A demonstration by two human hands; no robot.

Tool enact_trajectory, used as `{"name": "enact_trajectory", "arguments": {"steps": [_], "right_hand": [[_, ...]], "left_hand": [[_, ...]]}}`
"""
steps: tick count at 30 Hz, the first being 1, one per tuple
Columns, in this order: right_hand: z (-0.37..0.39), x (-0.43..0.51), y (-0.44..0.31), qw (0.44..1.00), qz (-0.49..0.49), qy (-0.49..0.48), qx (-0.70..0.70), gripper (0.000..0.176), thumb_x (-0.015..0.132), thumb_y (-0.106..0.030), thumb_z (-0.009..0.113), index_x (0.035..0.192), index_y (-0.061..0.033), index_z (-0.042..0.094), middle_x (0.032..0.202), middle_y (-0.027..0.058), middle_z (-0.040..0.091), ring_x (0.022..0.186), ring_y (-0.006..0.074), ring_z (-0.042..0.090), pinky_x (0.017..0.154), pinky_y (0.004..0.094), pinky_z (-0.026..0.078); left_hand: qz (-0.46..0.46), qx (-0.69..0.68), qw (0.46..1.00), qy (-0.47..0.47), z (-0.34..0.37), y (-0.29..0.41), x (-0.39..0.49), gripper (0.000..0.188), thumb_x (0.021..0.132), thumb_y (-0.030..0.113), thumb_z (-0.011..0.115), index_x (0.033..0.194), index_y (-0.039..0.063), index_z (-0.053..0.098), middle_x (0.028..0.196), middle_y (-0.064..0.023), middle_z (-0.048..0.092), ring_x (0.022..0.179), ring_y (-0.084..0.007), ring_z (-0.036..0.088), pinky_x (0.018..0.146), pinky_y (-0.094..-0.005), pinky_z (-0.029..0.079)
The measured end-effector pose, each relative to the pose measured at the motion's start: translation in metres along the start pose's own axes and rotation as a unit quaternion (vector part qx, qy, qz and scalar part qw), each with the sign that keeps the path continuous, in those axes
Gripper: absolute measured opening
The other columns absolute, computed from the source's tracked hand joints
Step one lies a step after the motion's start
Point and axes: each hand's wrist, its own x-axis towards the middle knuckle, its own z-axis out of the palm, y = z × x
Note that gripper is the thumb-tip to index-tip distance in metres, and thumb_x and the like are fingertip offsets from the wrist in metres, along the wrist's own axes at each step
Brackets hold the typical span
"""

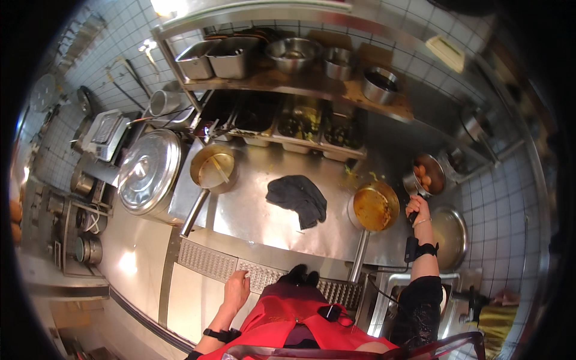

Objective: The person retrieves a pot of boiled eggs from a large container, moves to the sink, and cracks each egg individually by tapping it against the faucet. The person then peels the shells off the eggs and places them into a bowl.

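Observation:
My right hand [418, 209] grips the black handle of a metal saucepan [408, 185] at the right end of the steel worktop [256, 216]. Several brown eggs [422, 176] lie inside that pan. My left hand [236, 289] hangs over the floor grating, away from the worktop, with loosely bent fingers and nothing in it. Left of the egg pan stands a long-handled pan [376, 208] with brown residue inside. A crumpled dark cloth [298, 198] lies mid-worktop. Farther left, another long-handled pan [213, 167] holds a light-coloured utensil.
A large lidded pot [149, 171] stands at the worktop's left end. Food containers [299, 119] line the back, below a shelf [270, 84] of metal bowls and tubs. A large round metal vessel [450, 236] and a sink [382, 288] are near my right arm.

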Motion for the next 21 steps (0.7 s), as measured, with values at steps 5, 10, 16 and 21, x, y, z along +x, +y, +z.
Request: {"name": "enact_trajectory", "arguments": {"steps": [5, 10, 16, 21], "right_hand": [[-0.022, 0.043, -0.012, 1.000, -0.002, 0.014, 0.027, 0.039, 0.090, -0.006, 0.059, 0.058, -0.0172, 0.042, 0.047, -0.0068, 0.038, 0.039, 0.0078, 0.039, 0.043, 0.0248, 0.034], [-0.048, 0.081, -0.022, 1.000, -0.011, -0.022, -0.002, 0.040, 0.091, -0.009, 0.061, 0.058, -0.0183, 0.041, 0.048, -0.0069, 0.038, 0.042, 0.0086, 0.039, 0.047, 0.0264, 0.036], [-0.081, 0.122, -0.038, 0.971, -0.057, 0.139, -0.187, 0.021, 0.098, -0.024, 0.062, 0.089, -0.0066, 0.054, 0.058, 0.0043, 0.051, 0.051, 0.0192, 0.048, 0.053, 0.0346, 0.044], [-0.102, 0.114, -0.054, 0.921, -0.057, 0.208, -0.323, 0.041, 0.092, -0.028, 0.066, 0.122, -0.0007, 0.056, 0.106, 0.0137, 0.065, 0.091, 0.0291, 0.063, 0.075, 0.0435, 0.052]], "left_hand": [[-0.069, 0.003, 0.997, 0.030, 0.007, 0.011, -0.036, 0.021, 0.088, 0.008, 0.062, 0.105, -0.003, 0.068, 0.103, -0.0237, 0.068, 0.096, -0.0426, 0.065, 0.083, -0.0473, 0.053], [-0.110, 0.017, 0.992, 0.061, 0.009, 0.024, -0.060, 0.022, 0.088, 0.008, 0.063, 0.107, -0.001, 0.066, 0.106, -0.0231, 0.067, 0.099, -0.0420, 0.065, 0.086, -0.0464, 0.053], [-0.161, 0.008, 0.983, 0.092, 0.001, 0.032, -0.078, 0.024, 0.089, 0.009, 0.063, 0.111, 0.000, 0.065, 0.110, -0.0227, 0.066, 0.101, -0.0418, 0.064, 0.087, -0.0466, 0.053], [-0.179, 0.002, 0.974, 0.136, -0.015, 0.014, -0.080, 0.024, 0.089, 0.010, 0.063, 0.110, 0.000, 0.065, 0.110, -0.0226, 0.066, 0.102, -0.0420, 0.063, 0.087, -0.0464, 0.053]]}}
